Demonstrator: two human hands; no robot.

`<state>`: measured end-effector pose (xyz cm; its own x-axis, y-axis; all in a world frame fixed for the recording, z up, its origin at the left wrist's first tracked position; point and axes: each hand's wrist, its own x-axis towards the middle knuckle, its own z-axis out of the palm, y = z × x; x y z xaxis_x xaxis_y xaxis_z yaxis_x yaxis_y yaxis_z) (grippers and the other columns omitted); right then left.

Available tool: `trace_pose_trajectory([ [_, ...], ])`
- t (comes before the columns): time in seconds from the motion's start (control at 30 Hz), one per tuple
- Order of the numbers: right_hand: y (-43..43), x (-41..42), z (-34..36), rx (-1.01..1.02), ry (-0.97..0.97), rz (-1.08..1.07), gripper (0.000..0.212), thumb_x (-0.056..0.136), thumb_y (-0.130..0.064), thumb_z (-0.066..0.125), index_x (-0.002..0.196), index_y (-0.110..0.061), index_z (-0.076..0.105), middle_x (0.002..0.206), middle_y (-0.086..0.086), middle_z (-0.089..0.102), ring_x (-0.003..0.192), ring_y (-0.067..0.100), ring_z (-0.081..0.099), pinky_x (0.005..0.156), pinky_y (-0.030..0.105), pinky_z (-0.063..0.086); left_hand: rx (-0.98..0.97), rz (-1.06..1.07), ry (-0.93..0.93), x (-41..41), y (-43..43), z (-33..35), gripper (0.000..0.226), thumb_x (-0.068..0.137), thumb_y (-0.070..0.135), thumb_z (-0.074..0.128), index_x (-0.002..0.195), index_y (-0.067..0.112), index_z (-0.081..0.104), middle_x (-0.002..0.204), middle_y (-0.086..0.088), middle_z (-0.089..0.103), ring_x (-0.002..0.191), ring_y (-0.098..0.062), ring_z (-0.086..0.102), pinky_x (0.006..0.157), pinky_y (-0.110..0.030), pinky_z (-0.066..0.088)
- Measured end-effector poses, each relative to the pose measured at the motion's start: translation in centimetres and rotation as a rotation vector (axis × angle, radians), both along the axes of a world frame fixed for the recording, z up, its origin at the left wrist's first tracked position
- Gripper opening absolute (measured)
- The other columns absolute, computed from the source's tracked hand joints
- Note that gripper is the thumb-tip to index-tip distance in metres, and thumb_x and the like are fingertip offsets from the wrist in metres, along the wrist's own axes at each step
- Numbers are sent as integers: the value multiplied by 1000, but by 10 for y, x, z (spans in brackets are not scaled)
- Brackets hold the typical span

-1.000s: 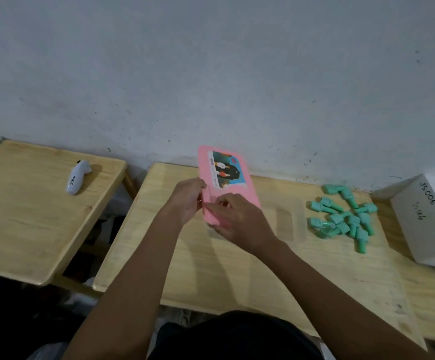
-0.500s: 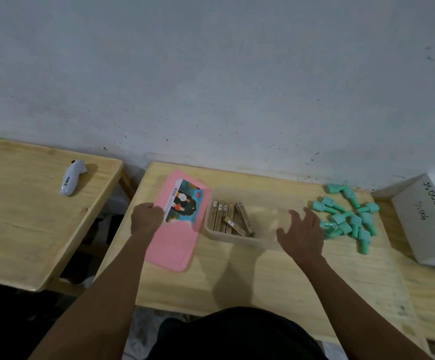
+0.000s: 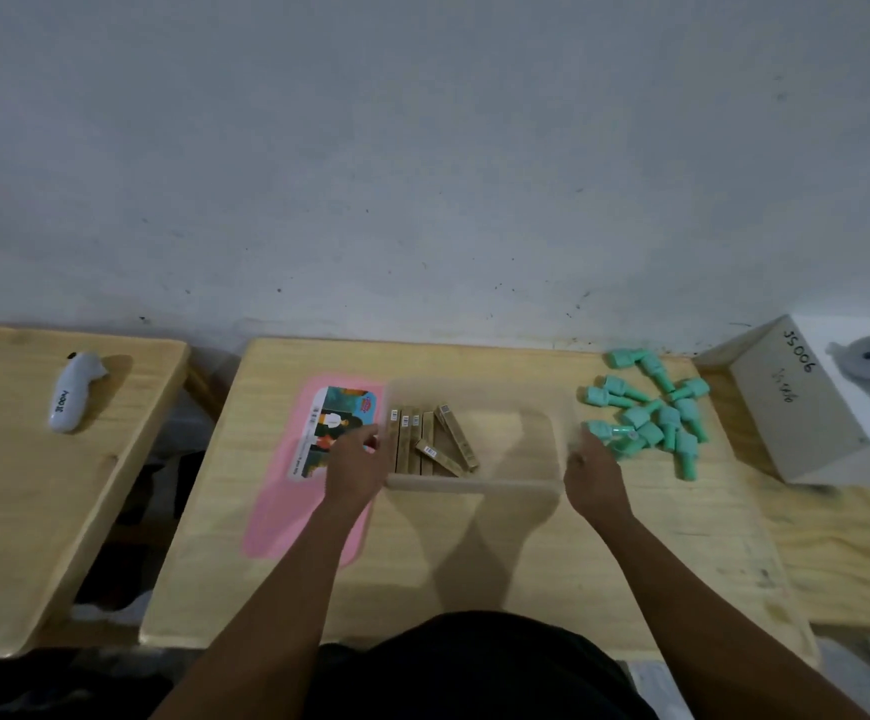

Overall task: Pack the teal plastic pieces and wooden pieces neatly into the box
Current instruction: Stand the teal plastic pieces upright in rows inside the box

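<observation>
My left hand [image 3: 355, 467] and right hand [image 3: 593, 472] each grip an end wall of the clear, shallow plastic box [image 3: 474, 484], with thin wooden sticks [image 3: 430, 441] lying loose inside. The small teal plastic pegs [image 3: 648, 410] sit heaped at three o'clock of it. They look light, stiff and roll-prone, best pinched by the shank.

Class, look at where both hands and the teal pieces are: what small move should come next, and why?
Probably the right hand reaches for the teal pieces just beside it. The clear box is open, wooden pieces fill only its left part, and every teal piece lies outside.
</observation>
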<state>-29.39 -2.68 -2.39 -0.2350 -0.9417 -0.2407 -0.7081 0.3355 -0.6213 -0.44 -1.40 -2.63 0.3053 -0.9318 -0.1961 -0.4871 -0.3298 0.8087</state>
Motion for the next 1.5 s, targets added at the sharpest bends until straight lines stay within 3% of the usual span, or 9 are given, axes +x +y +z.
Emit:
trace_pose_trajectory([
  [0.13, 5, -4, -2, -44, -50, -61, 37, 100, -17, 43, 135, -10, 51, 130, 16, 59, 119, 34, 55, 94, 37, 42, -2, 10, -28, -2, -1, -9, 20, 92, 19, 55, 101, 6, 67, 91, -12, 68, 81, -26, 62, 59, -26, 46],
  [0.27, 21, -23, -1, -97, -59, -181, 36, 99, -38, 44, 126, -23, 60, 118, 4, 68, 102, 24, 65, 89, 42, 51, -150, 123, -276, -17, -4, -1, 37, 88, 30, 60, 121, 11, 60, 113, -11, 62, 103, -28, 59, 81, -40, 54],
  [0.47, 38, -71, -3, -85, -55, -312, 28, 96, -27, 50, 120, -22, 64, 112, 3, 70, 91, 23, 67, 83, 38, 52, -490, -305, -301, -96, -31, 46, 14, 88, 26, 59, 96, 20, 68, 91, 2, 67, 87, -16, 57, 72, -30, 47],
  [0.7, 17, -101, -1, -61, 5, -198, 31, 94, -27, 57, 124, -25, 61, 115, -2, 67, 86, 12, 64, 75, 31, 52, -264, -808, -297, -197, -75, 45, 24, 89, 28, 53, 108, 24, 66, 101, 2, 67, 94, -18, 57, 75, -33, 50],
  [0.9, -16, -108, 2, 13, 42, -20, 43, 89, -33, 65, 131, -33, 53, 124, -5, 57, 90, 6, 58, 79, 34, 55, -119, -959, -930, -246, -113, 24, 37, 84, 20, 52, 119, 16, 60, 123, -7, 55, 118, -32, 40, 97, -44, 31],
  [1.03, -34, -110, -1, 23, 102, 68, 34, 91, -40, 60, 124, -34, 59, 122, -4, 60, 94, 10, 60, 72, 29, 49, -66, -1078, -1062, -268, -129, 17, 26, 86, 22, 52, 108, 16, 64, 114, -7, 60, 116, -29, 44, 101, -45, 28],
  [1.17, -39, -116, -2, 19, 110, 68, 27, 92, -36, 59, 117, -26, 63, 113, -4, 64, 95, 13, 61, 72, 31, 48, 100, -1144, -970, -287, -145, 10, 20, 88, 21, 49, 103, 20, 62, 110, -3, 65, 110, -25, 55, 103, -43, 28],
  [1.4, -37, -140, 5, -42, -198, -189, 25, 91, -29, 63, 110, -13, 69, 100, -3, 69, 85, 4, 62, 72, 17, 47, 162, -1116, -777, -292, -152, -1, 23, 86, 17, 56, 109, 16, 59, 113, -7, 63, 103, -29, 62, 80, -37, 45],
  [1.5, -35, -145, 20, -61, -291, -251, 20, 93, -27, 61, 103, -13, 70, 87, -2, 70, 79, 8, 64, 70, 22, 48, 201, -1033, -526, -287, -156, 9, 29, 83, 20, 61, 111, 16, 58, 112, -8, 63, 98, -29, 61, 72, -34, 44],
])
